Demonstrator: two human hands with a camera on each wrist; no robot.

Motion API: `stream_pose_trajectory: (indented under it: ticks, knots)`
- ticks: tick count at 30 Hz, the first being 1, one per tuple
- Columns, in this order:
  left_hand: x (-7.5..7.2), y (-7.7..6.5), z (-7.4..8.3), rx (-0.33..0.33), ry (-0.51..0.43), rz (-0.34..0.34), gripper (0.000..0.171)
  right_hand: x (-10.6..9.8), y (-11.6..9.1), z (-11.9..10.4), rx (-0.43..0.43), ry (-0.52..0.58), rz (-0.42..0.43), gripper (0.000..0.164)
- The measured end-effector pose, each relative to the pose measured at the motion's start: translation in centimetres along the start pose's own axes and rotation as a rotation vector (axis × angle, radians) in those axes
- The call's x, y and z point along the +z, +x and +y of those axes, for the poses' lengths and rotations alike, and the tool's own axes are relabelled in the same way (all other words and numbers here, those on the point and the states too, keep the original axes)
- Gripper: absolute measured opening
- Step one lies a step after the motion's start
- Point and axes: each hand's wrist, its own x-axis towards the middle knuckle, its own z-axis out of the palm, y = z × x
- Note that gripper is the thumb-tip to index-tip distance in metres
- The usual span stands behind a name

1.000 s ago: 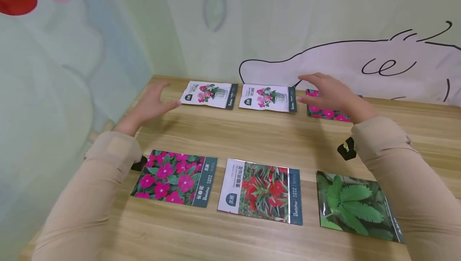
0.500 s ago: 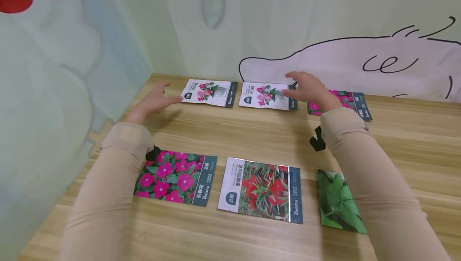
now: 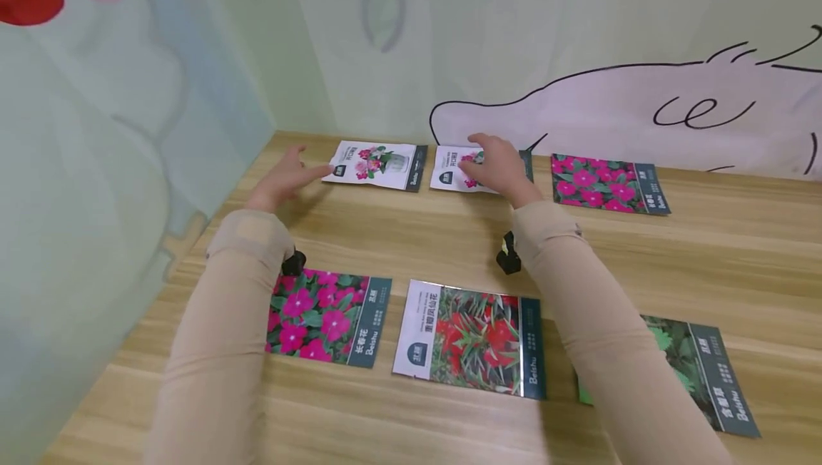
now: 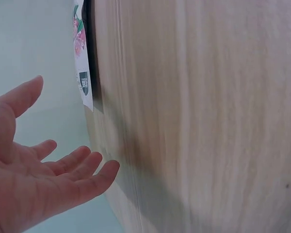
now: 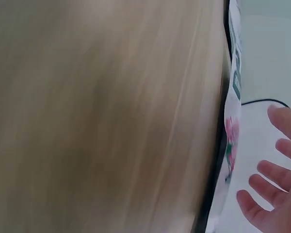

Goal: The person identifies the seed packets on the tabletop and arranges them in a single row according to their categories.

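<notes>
Left white packet (image 3: 377, 165): I'm guessing it would be weighing next to nothing and bending readily, being so thin; its printed skin is looking smooth, so it may be prone to sliding.
Middle white packet (image 3: 448, 167): its edge is rippling in the right wrist view, so I'm judging it soft rather than stiff; what it is holding inside, I cannot tell.
Short ends: I'd be favouring these for a pinch of thumb and forefinger; pressing hard on the face would likely be creasing it.
White faces: both are showing pink flowers in print, a dark badge toward the left and a dark band at the right end; a clear vase is showing on the left one, while the hand is covering much of the other.
Back row: both are lying flat, side by side and just apart, on the wooden table (image 3: 392, 226) near the wall (image 3: 514, 23); a pink-flowered packet (image 3: 600, 183) is lying to their right.
Left hand (image 3: 282, 181): it is hovering by the left packet's outer end, thumb standing wide of loosely bent fingers, holding nothing.
Right hand (image 3: 504, 167): it is hanging over the middle packet, fingers parted and slightly bent, holding nothing.
</notes>
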Motion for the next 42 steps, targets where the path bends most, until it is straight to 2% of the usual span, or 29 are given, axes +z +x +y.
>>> stream_pose_trajectory:
  ticks: [3,8,13,16,21,26,30,33,38,40,42]
  knots:
    - [-0.2,0.1,0.2,-0.018,-0.002,0.007,0.086,0.5,0.3,-0.8,-0.008,0.032,0.049,0.053]
    - [0.0,0.5,0.3,-0.02,-0.004,0.036,0.084,1.7,0.9,-2.4,-0.038,0.07,0.051,0.053]
    - [1.2,1.6,0.2,0.033,0.026,0.094,0.079,3.4,1.5,-3.9,-0.031,-0.126,0.033,0.056]
    - [1.8,2.3,0.1,0.047,0.057,0.09,0.078,4.3,1.6,-4.4,0.0,-0.241,0.006,0.057]
    - [2.1,2.7,0.3,0.056,0.088,0.055,0.078,5.3,2.0,-4.9,0.032,-0.244,-0.038,0.059]
    - [1.9,2.7,0.5,0.046,0.118,0.007,0.08,5.7,2.1,-5.5,0.054,-0.111,-0.078,0.063]
    - [1.8,2.8,0.8,0.048,0.117,-0.003,0.08,5.8,2.4,-6.0,0.021,0.089,0.038,0.061]
    - [1.9,2.9,0.9,0.022,0.088,0.009,0.079,6.0,2.5,-6.6,0.033,0.29,0.056,0.065]
    - [2.1,3.1,0.9,0.004,0.042,0.042,0.077,6.2,2.5,-7.6,0.203,0.527,-0.06,0.071]
    - [2.1,3.2,0.8,0.017,0.033,0.038,0.075,6.3,2.7,-7.8,0.276,0.634,-0.061,0.069]
    - [2.0,3.4,0.8,0.024,0.027,0.031,0.074,6.5,3.1,-7.9,0.339,0.757,-0.027,0.066]
